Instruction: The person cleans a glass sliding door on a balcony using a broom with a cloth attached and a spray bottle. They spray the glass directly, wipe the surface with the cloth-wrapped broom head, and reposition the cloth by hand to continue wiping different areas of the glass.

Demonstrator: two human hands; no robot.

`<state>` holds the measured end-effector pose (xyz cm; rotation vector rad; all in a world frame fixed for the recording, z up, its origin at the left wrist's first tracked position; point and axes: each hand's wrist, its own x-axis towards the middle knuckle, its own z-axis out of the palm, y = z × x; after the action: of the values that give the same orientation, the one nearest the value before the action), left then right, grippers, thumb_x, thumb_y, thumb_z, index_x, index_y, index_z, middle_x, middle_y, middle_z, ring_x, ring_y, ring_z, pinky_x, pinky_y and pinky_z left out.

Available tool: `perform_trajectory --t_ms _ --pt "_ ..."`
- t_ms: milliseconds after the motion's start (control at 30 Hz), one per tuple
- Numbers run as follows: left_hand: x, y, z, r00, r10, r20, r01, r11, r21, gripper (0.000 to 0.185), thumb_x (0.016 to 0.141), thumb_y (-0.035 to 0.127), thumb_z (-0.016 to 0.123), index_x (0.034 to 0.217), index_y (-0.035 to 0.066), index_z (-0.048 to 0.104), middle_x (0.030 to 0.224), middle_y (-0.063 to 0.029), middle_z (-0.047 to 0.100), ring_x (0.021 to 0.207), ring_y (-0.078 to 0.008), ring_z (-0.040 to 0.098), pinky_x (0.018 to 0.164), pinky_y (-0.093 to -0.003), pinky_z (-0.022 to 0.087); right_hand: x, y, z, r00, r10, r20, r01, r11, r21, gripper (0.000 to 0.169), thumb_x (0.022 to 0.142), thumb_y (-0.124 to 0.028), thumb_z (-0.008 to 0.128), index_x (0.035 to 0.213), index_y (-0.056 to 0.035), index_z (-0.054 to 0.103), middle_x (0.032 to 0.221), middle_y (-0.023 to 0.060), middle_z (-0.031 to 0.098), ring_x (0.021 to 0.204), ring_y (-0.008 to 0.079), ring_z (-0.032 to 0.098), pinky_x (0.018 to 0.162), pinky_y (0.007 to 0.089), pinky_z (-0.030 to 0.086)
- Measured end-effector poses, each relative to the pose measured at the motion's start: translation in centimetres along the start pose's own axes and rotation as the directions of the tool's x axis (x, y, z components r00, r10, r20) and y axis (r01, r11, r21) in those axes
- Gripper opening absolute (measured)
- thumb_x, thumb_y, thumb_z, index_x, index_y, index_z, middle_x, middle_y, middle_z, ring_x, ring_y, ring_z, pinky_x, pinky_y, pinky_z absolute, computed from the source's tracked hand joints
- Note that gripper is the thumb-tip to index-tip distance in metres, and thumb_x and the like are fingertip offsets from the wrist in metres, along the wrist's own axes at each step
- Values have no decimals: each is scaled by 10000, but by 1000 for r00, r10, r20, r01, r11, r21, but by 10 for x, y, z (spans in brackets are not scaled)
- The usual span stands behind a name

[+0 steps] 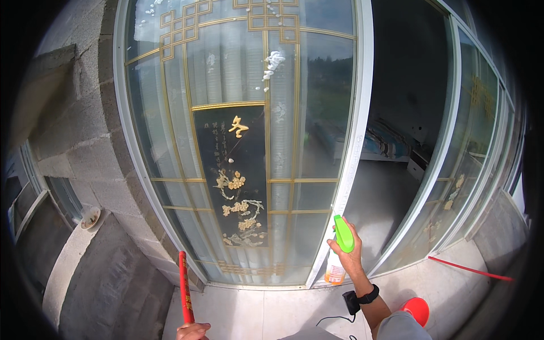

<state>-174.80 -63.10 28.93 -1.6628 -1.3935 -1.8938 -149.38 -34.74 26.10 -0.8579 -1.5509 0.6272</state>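
Note:
My right hand [350,250] grips a spray bottle [335,272] by its neck, under the green trigger head [344,233]. Orange liquid shows at the bottle's base, and the nozzle points at the door. At the bottom edge, my left hand [193,331], partly cut off, is closed around a red pole [185,289] with gold writing, held nearly upright. In front of me stands a glass sliding door panel [246,148] with gold strips and a dark decorative inset [231,148]. White foam [274,61] clings to its upper part, with smaller spots around.
Right of the panel, the doorway [403,85] opens onto a room with a bed [382,138]. A red bucket [416,310] stands on the pale floor. Another red rod [469,268] slants at the right. A block wall [91,157] and a ledge with a bowl [90,219] flank the left.

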Motion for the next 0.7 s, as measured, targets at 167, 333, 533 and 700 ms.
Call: perform_trajectory --t_ms 167,333,533,700 --pt "10 -10 30 997 63 41 -64 998 26 223 757 72 645 943 -16 558 804 -157 596 632 -190 530 580 -272 460 -40 26 -5 979 183 86 -189 980 67 627 658 15 676 1234 -23 431 997 74 522 926 166 549 809 278 445" --pt "-11 -23 47 992 -114 56 111 992 52 338 762 338 663 872 50 523 748 -126 604 569 -167 532 605 -270 439 -61 37 23 851 -23 525 52 998 -41 608 682 -71 698 1230 -77 434 1085 106 492 964 257 520 819 332 438" --pt "-16 -21 39 972 -185 142 178 982 58 319 750 313 687 852 48 542 752 -109 614 565 -154 532 551 -241 427 -77 34 82 690 -125 713 108 992 69 596 674 -72 702 1211 -66 444 1068 124 516 962 289 527 808 342 449" --pt "-14 -32 20 970 -227 88 215 969 124 307 744 303 696 838 51 547 754 -101 616 558 -143 529 566 -244 427 -69 12 137 636 -296 713 227 954 194 590 634 -36 708 1173 -26 467 982 146 536 886 309 532 764 352 441"
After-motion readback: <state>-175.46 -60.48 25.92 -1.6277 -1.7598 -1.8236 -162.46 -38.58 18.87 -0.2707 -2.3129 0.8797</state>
